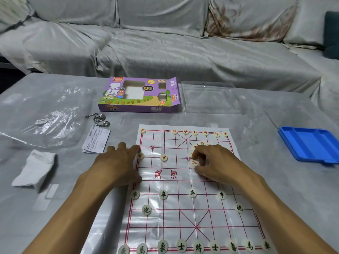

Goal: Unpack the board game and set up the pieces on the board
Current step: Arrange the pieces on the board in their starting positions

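A white paper game board (pixel 183 208) printed with a red grid lies on the grey surface (pixel 55 208), near and centre. The left hand (pixel 117 162) rests flat on the board's left edge, its fingers straight. The right hand (pixel 214 164) has its fingers (pixel 199 158) curled, pinching a round cream piece with a red character (pixel 194 163) on the far half. Black-lettered cream discs (pixel 181 246) line the near rows. The purple cardboard game box (pixel 139 95) lies beyond the board.

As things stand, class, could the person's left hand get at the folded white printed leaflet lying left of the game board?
Probably yes: the left hand rests flat at the board's left edge, and the folded white printed leaflet lies just beyond its fingertips with nothing between.
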`<move>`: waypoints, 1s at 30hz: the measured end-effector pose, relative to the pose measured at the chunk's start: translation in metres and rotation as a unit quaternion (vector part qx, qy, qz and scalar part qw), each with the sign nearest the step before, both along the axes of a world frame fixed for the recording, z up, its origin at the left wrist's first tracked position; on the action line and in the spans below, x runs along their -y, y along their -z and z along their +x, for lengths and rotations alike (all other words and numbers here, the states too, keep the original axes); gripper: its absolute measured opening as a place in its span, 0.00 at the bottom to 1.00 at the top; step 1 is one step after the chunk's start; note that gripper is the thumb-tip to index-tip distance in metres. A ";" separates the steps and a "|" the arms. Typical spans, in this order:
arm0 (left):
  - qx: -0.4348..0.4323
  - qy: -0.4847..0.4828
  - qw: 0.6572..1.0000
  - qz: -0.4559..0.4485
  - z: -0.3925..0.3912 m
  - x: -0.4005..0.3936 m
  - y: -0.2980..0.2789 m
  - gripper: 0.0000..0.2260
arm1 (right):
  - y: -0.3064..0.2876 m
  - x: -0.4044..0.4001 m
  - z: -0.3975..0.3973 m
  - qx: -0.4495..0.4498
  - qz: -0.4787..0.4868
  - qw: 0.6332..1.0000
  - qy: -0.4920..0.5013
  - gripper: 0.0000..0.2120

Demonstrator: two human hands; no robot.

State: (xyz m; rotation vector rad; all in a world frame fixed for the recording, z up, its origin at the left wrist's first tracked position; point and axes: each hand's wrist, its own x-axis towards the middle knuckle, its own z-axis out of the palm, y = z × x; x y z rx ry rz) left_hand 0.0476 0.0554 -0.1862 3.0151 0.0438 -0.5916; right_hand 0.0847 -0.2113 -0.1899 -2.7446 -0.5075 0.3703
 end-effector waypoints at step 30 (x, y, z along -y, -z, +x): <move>-0.005 0.003 1.000 0.007 0.000 -0.001 0.001 0.38 | 0.007 0.004 0.010 0.065 -0.003 0.998 0.009 0.16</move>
